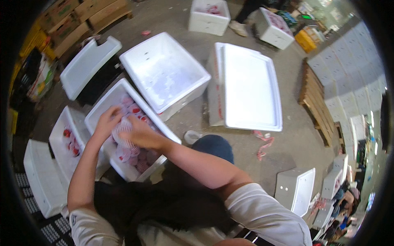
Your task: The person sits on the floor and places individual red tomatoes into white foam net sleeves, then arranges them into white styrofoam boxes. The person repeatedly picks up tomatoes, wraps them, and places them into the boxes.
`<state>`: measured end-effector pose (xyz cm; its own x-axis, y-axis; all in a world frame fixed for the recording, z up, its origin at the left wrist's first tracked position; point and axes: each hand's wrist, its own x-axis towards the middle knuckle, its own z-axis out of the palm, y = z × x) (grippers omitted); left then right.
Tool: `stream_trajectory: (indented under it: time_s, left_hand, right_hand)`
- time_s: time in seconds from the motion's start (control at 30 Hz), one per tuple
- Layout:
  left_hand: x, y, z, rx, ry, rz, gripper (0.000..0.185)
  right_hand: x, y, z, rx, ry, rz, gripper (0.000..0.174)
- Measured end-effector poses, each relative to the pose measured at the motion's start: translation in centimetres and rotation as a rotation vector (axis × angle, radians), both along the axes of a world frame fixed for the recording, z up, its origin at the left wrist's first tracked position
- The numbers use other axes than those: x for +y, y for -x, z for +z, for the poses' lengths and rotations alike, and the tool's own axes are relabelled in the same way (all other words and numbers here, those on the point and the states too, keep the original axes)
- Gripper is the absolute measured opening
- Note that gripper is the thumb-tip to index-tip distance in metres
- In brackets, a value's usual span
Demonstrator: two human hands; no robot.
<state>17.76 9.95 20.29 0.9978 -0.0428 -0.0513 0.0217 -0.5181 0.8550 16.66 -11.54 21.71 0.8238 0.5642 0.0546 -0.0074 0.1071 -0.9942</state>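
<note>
My left hand (108, 120) and my right hand (142, 132) meet over a white foam box (129, 83) in front of me. Between them is a white foam fruit net (122, 132), slightly blurred. My right fingers wrap its right side, and the left fingers curl at its upper left edge. Whether a fruit sits inside this net is hidden. Below, the box holds many round red fruits in pink-white foam nets (142, 166). Part of that layer is covered by my hands and right forearm.
An open foam box (166, 70) stands beyond, beside a lidded foam box (251, 89). At left are another foam box with red fruit (70, 144) and foam lids (90, 66). A wooden pallet (315, 101) lies right. Red-white tape (264, 144) litters the floor. Another person's leg (244, 13) shows at top.
</note>
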Motion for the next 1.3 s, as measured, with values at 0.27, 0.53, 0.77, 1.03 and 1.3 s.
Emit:
stream_trajectory:
  time_s: [0.27, 0.53, 0.77, 1.03, 1.3]
  left_hand:
    - [5.4, 13.2, -7.2, 0.322, 0.211, 0.399, 0.020]
    - [2.1, 13.0, -7.8, 0.162, 0.187, 0.218, 0.015]
    - [4.0, 13.3, -11.8, 0.163, -0.232, 0.139, 0.024]
    - [-2.6, 14.3, -17.5, 0.470, -0.234, -0.059, 0.051]
    - [-7.4, 15.5, -18.4, 0.004, -0.435, 0.190, 0.034]
  right_hand:
    - [-4.3, -13.7, -6.5, 0.736, -0.035, -0.753, 0.046]
    - [-7.7, -17.8, -13.4, 0.802, -0.025, -0.801, 0.035]
    - [-3.1, -13.8, -7.1, 0.780, -0.423, -0.389, 0.042]
    - [-1.7, -10.6, -0.9, 0.633, -0.153, -0.363, 0.040]
    - [-1.6, -10.4, -0.7, 0.610, -0.107, -0.316, 0.038]
